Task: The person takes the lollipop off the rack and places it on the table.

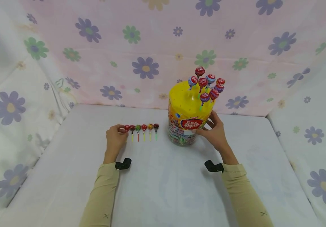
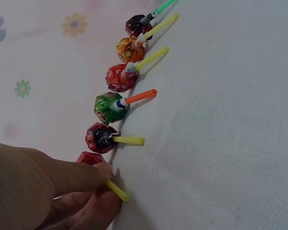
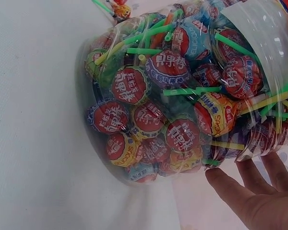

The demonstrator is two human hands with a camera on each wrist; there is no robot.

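At the left end of a row of lollipops, my left hand (image 1: 114, 138) pinches a red-wrapped lollipop (image 2: 90, 158) between thumb and fingers, its yellow stick (image 2: 118, 190) poking out. Beside it lies a dark red lollipop (image 2: 101, 138), followed by a green one (image 2: 110, 107) and several others. My right hand (image 1: 215, 134) holds the right side of a clear candy jar (image 1: 180, 138), thumb in front and fingers round the back. Wrapped lollipops fill the jar. Its yellow lid (image 1: 180, 96) has small holes, and several lollipops (image 1: 203, 82) stand upright in its right part.
A white cloth covers the table (image 1: 163, 189). Flower-patterned curtain (image 1: 109, 63) hangs behind the table and along both sides. The jar stands right of the lollipop row, near the table's back edge. A black wrist camera (image 1: 124, 164) sits on each forearm.
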